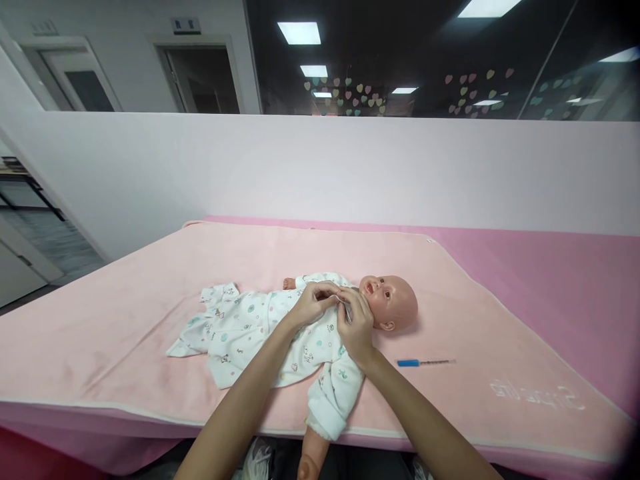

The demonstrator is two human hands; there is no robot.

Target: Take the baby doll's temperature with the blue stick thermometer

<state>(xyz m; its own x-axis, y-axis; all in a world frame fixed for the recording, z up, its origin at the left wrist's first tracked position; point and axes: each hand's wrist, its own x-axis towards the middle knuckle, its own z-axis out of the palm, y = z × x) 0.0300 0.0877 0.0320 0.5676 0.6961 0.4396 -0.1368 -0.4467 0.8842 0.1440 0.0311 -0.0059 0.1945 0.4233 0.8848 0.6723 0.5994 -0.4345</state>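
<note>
Pink padding is covering the whole surface (550, 280), and a paler pink blanket (125, 333) is lying spread over it below a white partition wall and dark glass dotted with heart stickers. A baby doll (390, 303) is lying on its back across the blanket, head pointing right, so its chest is facing up toward the person. It is wearing a white printed romper (250, 330), and one sleeved arm is hanging over the near edge. Both hands are meeting at the romper's neckline just beside the doll's chin: the left hand (313, 303) is pinching the fabric with fingers closed on it, and the right hand (356, 327) is gripping the opposite flap, apparently drawing the collar edges together. A thin blue-handled tool (425, 362) is resting on the blanket to the right, apart from the doll.
</note>
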